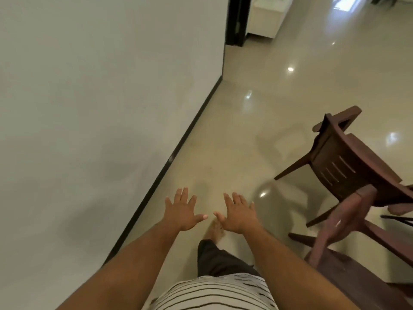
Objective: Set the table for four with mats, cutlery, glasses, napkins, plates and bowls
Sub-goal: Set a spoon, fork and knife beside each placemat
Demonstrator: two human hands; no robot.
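My left hand (pixel 182 210) and my right hand (pixel 238 212) are stretched out in front of me, palms down, fingers spread, holding nothing. They hover above a glossy beige floor (pixel 257 113), side by side with a small gap between the thumbs. No mats, cutlery, glasses, napkins, plates or bowls are in view, and the table top is not visible.
A pale wall (pixel 100 108) with a dark skirting runs along the left. Two dark wooden chairs (pixel 348 166) stand at the right, close to my right arm. A dark door frame (pixel 234 21) and a white cabinet (pixel 266 19) lie far ahead. My bare foot (pixel 216 230) is on the floor.
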